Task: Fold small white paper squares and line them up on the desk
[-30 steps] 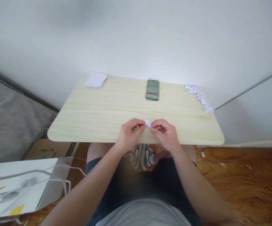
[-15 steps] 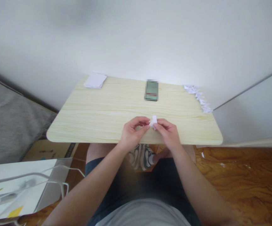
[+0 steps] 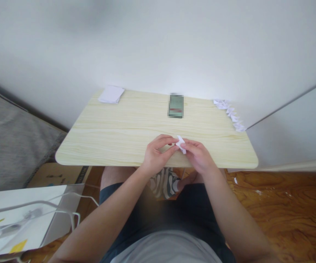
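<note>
A small folded piece of white paper point(image 3: 180, 143) is pinched between both hands just above the near edge of a light wooden table point(image 3: 114, 128). My left hand point(image 3: 157, 153) has its fingers curled, thumb and fingertips closed on the paper's left side. My right hand point(image 3: 199, 155) grips the paper's right side with thumb and forefinger. Most of the paper is hidden by the fingers.
A blurred green rectangular object point(image 3: 176, 105) lies at the table's far middle. A stack of white sheets point(image 3: 111, 94) sits at the far left corner, and several small folded paper shapes point(image 3: 230, 113) line the far right edge. A white paper bag point(image 3: 23, 215) stands on the floor at left.
Both hands have shifted slightly to the right and the folded paper has turned between the fingers, showing more of its white surface than a second ago.
</note>
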Demonstrator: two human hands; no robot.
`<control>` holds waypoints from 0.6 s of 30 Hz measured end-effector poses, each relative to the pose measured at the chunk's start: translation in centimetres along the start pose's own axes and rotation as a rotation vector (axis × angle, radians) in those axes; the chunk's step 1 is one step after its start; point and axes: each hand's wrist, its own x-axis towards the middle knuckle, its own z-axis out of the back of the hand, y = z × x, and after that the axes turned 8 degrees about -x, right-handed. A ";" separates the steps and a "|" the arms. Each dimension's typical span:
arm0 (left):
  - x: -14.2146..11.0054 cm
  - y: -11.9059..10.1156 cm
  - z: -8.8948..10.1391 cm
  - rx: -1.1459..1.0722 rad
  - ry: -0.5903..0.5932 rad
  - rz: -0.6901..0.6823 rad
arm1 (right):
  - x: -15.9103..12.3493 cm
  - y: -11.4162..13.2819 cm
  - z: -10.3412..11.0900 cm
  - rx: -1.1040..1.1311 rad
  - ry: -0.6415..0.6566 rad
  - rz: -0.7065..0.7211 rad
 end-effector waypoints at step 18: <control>0.0 -0.2 0.2 -0.034 -0.040 0.087 | -0.1 -0.9 -0.5 0.027 -0.042 0.013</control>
